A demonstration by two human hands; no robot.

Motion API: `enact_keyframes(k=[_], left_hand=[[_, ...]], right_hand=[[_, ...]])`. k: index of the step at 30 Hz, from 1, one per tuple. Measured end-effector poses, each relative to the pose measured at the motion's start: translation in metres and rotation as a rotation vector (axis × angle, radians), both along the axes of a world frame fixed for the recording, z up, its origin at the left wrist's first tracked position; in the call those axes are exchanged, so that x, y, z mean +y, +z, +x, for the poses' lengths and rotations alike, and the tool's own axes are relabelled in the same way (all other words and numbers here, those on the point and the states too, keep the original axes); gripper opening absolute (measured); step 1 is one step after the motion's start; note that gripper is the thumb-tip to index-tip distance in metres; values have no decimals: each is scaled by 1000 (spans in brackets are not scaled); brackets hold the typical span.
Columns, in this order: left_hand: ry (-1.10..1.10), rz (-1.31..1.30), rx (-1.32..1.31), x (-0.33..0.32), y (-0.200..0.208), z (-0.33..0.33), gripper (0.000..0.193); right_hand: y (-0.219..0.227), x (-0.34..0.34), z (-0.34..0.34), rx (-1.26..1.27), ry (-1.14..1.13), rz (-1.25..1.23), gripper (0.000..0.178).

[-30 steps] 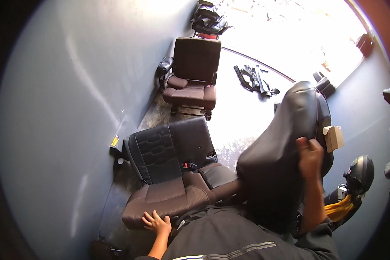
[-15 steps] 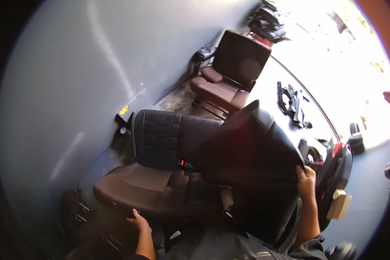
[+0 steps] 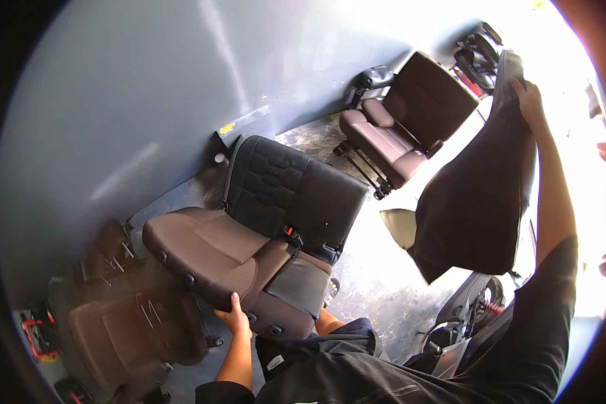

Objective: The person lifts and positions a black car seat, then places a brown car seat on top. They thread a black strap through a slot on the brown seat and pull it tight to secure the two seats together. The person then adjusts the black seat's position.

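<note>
A car bench seat (image 3: 212,232), with a brown cushion and a black backrest (image 3: 276,175), stands in front of me, its front edge close to my body. My left hand (image 3: 236,319) grips the lower front of the cushion, thumb up against it; some fingers are hidden. A red buckle (image 3: 289,230) shows where cushion and backrest meet. High on the right, my right hand (image 3: 528,104) is closed on the upper end of a dark leather-like seat cover (image 3: 475,202). The cover hangs down from it, apart from the seat, with a pale piece at its lower left.
Another brown seat (image 3: 397,128) stands by the grey wall (image 3: 141,101). More brown seat parts (image 3: 118,333) lie at the lower left. Behind my right arm are black motorcycle-like parts (image 3: 464,316). Dark parts (image 3: 478,57) are piled at the far end, near bright daylight.
My right hand has lifted the cover up and away to the right, uncovering the seat's right side. My left hand has stayed at the cushion's front, shifting toward its right.
</note>
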State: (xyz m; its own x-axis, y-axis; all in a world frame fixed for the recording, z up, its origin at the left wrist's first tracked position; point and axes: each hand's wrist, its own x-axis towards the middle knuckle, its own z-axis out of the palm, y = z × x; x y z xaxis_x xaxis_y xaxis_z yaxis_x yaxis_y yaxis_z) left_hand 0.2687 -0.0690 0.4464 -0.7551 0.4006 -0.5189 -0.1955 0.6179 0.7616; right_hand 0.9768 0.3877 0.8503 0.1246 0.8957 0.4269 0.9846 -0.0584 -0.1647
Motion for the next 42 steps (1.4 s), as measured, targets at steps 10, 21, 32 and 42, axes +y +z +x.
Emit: enact_keyframes(k=[10,21,32,42], left_hand=[[36,12,128,-3,-16,-1,83],[34,-81,52,-3,-16,-4,93],[161,172,-769,-35,-43,-83,100],[-65,-176,-361,191,-94,-418,111]], right_hand=[[-205,68,-154,-4,416,-238,85],[-487,-340,-350,494,483,-1321,63],[-478,-475,-424,1336,-707,-1419,83],[-470,-521,-466,2333,-1026,-939,87]])
